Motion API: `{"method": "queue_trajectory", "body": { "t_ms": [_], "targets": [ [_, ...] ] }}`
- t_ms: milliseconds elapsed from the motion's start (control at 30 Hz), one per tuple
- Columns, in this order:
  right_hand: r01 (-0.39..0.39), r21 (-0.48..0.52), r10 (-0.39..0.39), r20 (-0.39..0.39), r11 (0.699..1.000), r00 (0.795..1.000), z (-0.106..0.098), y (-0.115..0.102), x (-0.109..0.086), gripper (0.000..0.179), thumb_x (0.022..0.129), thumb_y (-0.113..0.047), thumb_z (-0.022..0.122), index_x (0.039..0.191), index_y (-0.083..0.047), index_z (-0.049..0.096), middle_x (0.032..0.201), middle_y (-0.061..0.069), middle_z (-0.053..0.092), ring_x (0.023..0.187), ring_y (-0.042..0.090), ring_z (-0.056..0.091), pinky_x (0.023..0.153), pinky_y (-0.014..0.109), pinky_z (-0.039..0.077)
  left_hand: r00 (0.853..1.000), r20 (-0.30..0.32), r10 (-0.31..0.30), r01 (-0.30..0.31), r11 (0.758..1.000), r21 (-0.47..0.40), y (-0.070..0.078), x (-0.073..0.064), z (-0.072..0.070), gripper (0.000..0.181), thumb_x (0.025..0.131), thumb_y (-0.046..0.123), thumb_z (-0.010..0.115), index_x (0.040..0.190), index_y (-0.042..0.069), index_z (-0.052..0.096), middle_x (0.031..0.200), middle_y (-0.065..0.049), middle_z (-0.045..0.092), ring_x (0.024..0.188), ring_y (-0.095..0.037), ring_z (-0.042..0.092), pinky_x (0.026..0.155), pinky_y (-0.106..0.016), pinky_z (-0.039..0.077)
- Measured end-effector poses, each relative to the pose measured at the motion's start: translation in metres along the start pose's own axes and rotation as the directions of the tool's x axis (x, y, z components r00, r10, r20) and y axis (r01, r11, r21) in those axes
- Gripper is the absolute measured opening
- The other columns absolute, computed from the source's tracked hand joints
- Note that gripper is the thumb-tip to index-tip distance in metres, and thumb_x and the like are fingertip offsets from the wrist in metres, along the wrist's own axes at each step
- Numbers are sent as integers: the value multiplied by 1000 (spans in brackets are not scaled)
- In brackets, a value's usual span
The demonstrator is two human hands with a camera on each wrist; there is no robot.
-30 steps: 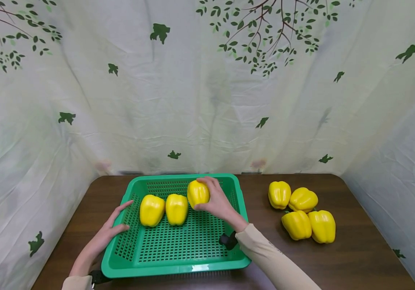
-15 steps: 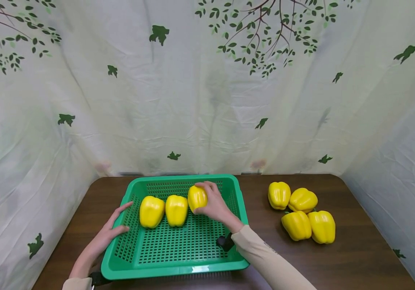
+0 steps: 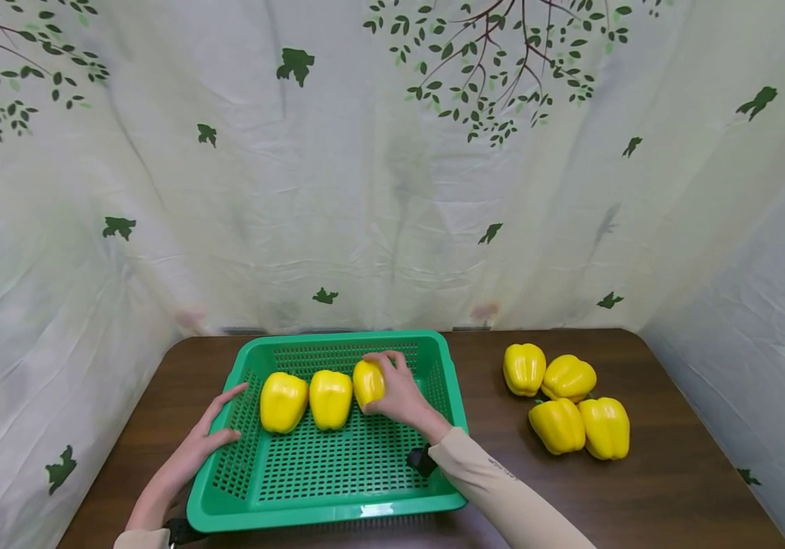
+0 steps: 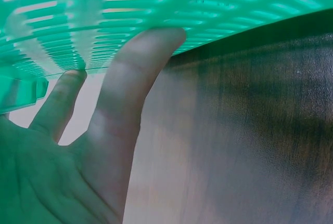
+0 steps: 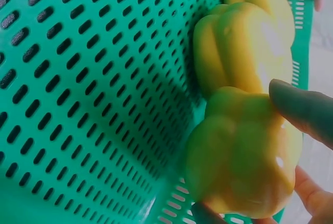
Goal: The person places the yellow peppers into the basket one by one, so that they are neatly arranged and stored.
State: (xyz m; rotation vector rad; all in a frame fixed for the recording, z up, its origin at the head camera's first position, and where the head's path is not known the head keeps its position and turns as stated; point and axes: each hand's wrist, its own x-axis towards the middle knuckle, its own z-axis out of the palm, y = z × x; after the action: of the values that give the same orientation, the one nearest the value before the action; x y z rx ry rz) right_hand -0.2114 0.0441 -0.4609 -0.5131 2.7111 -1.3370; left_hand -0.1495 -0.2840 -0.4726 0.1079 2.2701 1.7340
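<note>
A brown table (image 3: 660, 496) carries the green basket (image 3: 296, 518) before a pale cloth (image 3: 338, 175) with printed leaves, and four yellow peppers (image 3: 557, 427) lie at three o'clock of the basket. My left hand (image 3: 203, 438), its fingers stretched, touches the basket at nine o'clock; my right hand (image 3: 402, 395) reaches in from four o'clock. Its thumb and fingers grasp one pepper (image 3: 366, 385), at ten o'clock from my palm, near two others (image 3: 331, 400) inside.
</note>
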Motion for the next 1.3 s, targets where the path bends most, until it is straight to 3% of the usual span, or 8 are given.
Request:
{"method": "queue_trajectory", "body": {
  "t_ms": [300, 667, 1300],
  "targets": [
    [-27, -38, 28, 12, 999, 1000, 2, -3, 1, 76, 66, -3, 85, 133, -13, 50, 137, 19, 33, 111, 39, 45, 76, 46, 47, 1000, 10, -10, 10, 1000, -22, 1, -1, -1, 67, 95, 7, 48, 152, 18, 14, 153, -23, 3, 114, -40, 48, 79, -39, 52],
    [-37, -58, 39, 26, 998, 999, 5, -2, 0, 76, 67, -4, 85, 133, -13, 49, 139, 21, 30, 113, 42, 43, 76, 47, 48, 999, 6, 36, -36, 999, 19, 0, 0, -1, 67, 95, 7, 48, 152, 16, 15, 154, -23, 1, 119, -43, 41, 80, -34, 51],
    [-78, -46, 79, 40, 996, 996, 7, -1, -2, 76, 65, 1, 83, 131, -13, 50, 135, 18, 33, 108, 37, 43, 68, 39, 48, 1000, 18, -2, 2, 999, -44, 1, -2, 1, 67, 95, 6, 47, 152, 18, 13, 154, -23, 0, 116, -42, 47, 79, -42, 52]
  ]
}}
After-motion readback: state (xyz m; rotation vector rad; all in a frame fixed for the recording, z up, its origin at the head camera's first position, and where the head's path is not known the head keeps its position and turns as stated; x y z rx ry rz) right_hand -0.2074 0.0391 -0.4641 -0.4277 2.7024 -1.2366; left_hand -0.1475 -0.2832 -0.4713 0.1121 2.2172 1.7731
